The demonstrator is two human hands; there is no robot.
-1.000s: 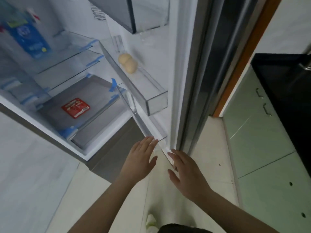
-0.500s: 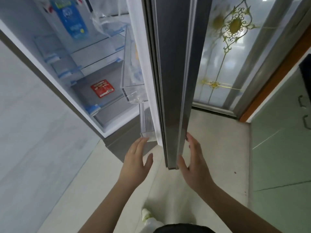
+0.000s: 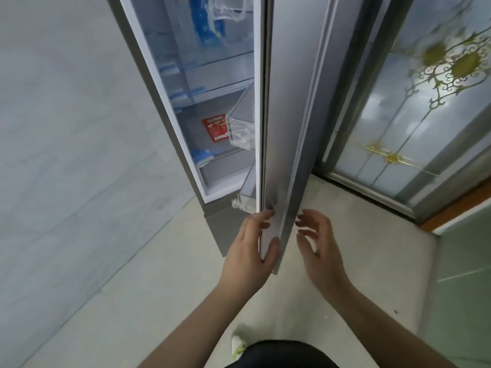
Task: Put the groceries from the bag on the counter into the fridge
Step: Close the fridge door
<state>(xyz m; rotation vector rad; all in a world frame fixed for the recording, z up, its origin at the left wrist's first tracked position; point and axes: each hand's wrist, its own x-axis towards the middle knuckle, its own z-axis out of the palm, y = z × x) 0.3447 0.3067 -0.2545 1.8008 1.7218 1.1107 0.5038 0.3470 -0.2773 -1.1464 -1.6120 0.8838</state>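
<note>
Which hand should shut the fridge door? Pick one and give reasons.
Left. The left hand already holds the lower edge of the fridge door, thumb across its front. The right hand hovers beside the door, fingers curled, apparently not touching it.

- The fridge door [image 3: 289, 107] was seen to be grey and shiny.
- A red packet [image 3: 215, 128] with small light marks was seen on a grey shelf [image 3: 191, 128].
- A blue and white pack [image 3: 206, 27] was seen higher up.
- Gold curly flowers were seen on the frosted glass door [image 3: 414, 107].
- The wall [image 3: 66, 128] was seen to be pale grey with faint streaks.
- The cabinet [image 3: 467, 261] was seen to be light green.
</note>
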